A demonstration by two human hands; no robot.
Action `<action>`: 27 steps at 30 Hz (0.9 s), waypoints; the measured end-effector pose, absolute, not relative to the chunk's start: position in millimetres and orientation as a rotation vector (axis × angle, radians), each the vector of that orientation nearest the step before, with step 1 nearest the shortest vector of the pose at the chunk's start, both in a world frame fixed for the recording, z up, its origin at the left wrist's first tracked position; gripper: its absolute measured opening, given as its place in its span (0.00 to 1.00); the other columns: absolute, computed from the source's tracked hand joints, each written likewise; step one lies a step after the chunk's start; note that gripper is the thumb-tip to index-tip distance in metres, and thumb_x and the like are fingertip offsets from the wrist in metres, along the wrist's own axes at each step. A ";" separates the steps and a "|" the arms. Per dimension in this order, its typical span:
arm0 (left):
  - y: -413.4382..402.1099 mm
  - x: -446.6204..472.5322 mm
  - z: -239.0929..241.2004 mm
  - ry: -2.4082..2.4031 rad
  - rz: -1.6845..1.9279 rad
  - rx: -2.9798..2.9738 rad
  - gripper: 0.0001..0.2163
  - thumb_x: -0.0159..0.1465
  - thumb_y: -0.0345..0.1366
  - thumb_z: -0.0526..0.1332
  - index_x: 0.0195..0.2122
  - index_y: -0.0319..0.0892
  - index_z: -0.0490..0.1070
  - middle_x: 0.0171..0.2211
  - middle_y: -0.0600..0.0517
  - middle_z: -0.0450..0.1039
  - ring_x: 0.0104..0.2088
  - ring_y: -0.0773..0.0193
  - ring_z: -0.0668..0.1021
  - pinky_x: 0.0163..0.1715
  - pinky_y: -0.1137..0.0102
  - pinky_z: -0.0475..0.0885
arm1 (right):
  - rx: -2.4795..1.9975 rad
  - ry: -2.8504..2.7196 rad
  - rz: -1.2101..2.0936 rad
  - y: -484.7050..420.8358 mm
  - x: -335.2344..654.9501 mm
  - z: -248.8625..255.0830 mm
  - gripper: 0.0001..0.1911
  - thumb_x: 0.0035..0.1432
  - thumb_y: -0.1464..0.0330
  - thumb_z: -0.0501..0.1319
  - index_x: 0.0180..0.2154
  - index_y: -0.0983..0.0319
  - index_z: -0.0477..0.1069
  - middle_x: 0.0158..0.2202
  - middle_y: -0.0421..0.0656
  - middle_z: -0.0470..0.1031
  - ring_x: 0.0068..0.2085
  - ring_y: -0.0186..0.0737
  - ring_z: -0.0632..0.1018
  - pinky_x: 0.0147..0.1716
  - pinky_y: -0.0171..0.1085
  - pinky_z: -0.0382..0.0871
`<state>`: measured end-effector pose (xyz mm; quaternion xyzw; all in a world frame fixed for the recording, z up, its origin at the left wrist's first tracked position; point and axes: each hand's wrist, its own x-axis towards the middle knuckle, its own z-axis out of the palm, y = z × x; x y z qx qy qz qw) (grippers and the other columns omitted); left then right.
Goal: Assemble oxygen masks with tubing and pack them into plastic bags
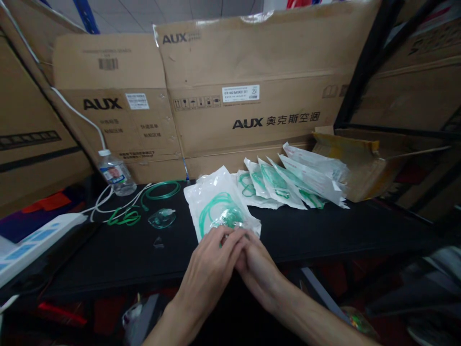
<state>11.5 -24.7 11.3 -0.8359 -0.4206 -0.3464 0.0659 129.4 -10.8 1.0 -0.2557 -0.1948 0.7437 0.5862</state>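
A white and clear pouch (193,199) with coiled green tubing (211,206) inside lies in front of me, tilted up toward the back. My left hand (212,257) is closed at the pouch's near edge, fingers bent over it. Against it, my right hand (256,262) is also closed on that edge, its fingertips partly hidden behind the left fingers. To the left on the black tabletop rest a loose clear green oxygen mask (162,218), a coil of green tube (163,191) and a bunched green strap (124,217).
Several similar pouches (275,182) lean in an overlapping row at the back right, beside an open cardboard box (351,166). A plastic bottle (117,175) with white cables and a power strip (39,245) occupy the left. Large cardboard sheets (201,125) wall off the back.
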 end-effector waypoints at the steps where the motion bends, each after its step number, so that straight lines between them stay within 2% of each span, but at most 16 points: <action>1: -26.6 7.0 8.9 -1.299 -1.033 -2.502 0.13 0.71 0.32 0.58 0.56 0.45 0.68 0.45 0.47 0.73 0.44 0.56 0.77 0.44 0.60 0.77 | -0.585 -0.441 1.755 -10.8 131.3 1.2 0.17 0.46 0.70 0.74 0.40 0.60 0.75 0.42 0.41 0.82 0.41 0.35 0.80 0.41 0.33 0.72; 4: -32.7 -6.8 1.4 -1.374 -1.030 -2.471 0.11 0.71 0.32 0.58 0.54 0.47 0.69 0.44 0.49 0.73 0.43 0.57 0.78 0.44 0.60 0.77 | -0.557 -0.411 1.830 -11.1 135.5 3.2 0.16 0.50 0.68 0.74 0.41 0.60 0.74 0.40 0.40 0.81 0.39 0.36 0.80 0.39 0.36 0.72; 7: -37.6 -15.1 -2.2 -1.366 -1.099 -2.480 0.09 0.71 0.29 0.57 0.50 0.45 0.70 0.42 0.50 0.74 0.42 0.59 0.78 0.43 0.64 0.77 | -0.536 -0.394 1.837 -10.1 134.6 4.9 0.18 0.48 0.71 0.74 0.41 0.59 0.73 0.38 0.40 0.81 0.40 0.39 0.81 0.42 0.40 0.72; 12: -43.1 -11.7 1.1 -1.329 -1.183 -2.477 0.10 0.71 0.28 0.57 0.51 0.45 0.71 0.41 0.50 0.74 0.41 0.61 0.79 0.44 0.66 0.77 | -0.570 -0.407 1.797 -5.0 124.1 4.7 0.20 0.45 0.74 0.74 0.41 0.59 0.74 0.36 0.40 0.82 0.39 0.40 0.81 0.40 0.38 0.73; 17: -48.3 -3.3 3.0 -1.326 -1.334 -2.479 0.12 0.70 0.26 0.58 0.51 0.46 0.73 0.39 0.50 0.74 0.39 0.63 0.79 0.41 0.69 0.77 | -0.567 -0.408 1.765 -0.3 113.9 5.8 0.21 0.47 0.70 0.74 0.45 0.59 0.76 0.35 0.40 0.82 0.39 0.41 0.81 0.42 0.40 0.75; 23: -55.8 9.0 8.0 -1.338 -1.595 -2.512 0.12 0.68 0.26 0.61 0.50 0.46 0.76 0.34 0.54 0.73 0.33 0.68 0.78 0.36 0.74 0.76 | -0.577 -0.364 1.769 7.4 106.8 4.9 0.25 0.44 0.67 0.77 0.46 0.60 0.76 0.39 0.43 0.83 0.40 0.42 0.82 0.43 0.40 0.77; 27: -53.8 2.1 1.2 -1.560 -1.841 -2.452 0.05 0.68 0.33 0.63 0.44 0.46 0.77 0.38 0.52 0.76 0.38 0.65 0.80 0.38 0.72 0.77 | -0.534 -0.377 1.714 14.3 110.4 8.9 0.28 0.46 0.65 0.77 0.49 0.58 0.74 0.44 0.45 0.83 0.45 0.44 0.82 0.45 0.42 0.76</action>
